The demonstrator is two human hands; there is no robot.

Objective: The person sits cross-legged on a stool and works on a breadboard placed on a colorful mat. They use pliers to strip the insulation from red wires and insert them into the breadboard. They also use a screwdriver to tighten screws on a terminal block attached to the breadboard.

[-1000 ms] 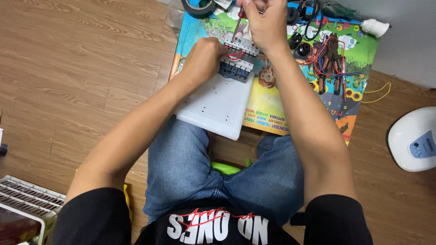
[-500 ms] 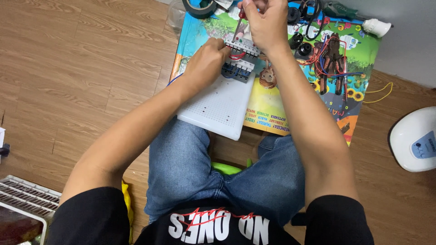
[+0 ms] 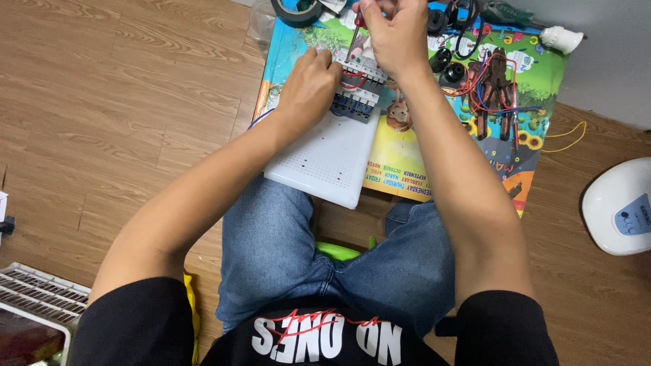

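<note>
While one person sits on a wooden floor [image 3: 122, 108], both hands work at a row of breakers on a white board.

A bright picture mat [image 3: 434, 156] lies on the floor before the knees, a grey wall [image 3: 610, 61] beyond it. One white perforated board [image 3: 332, 159] rests partly on the mat and partly on the lap, its long axis running away from the person and leaning left. One row of grey breakers [image 3: 356, 91] crosses its far end. The left hand [image 3: 308, 88] is closed over the near-left end of that row. The right hand [image 3: 397, 34] grips one red-handled screwdriver [image 3: 352, 37], shaft almost upright, tip down on the breakers. Red and blue wires [image 3: 495, 88], one roll of black tape [image 3: 296, 10] and one white round device [image 3: 620, 207] lie about.
</note>
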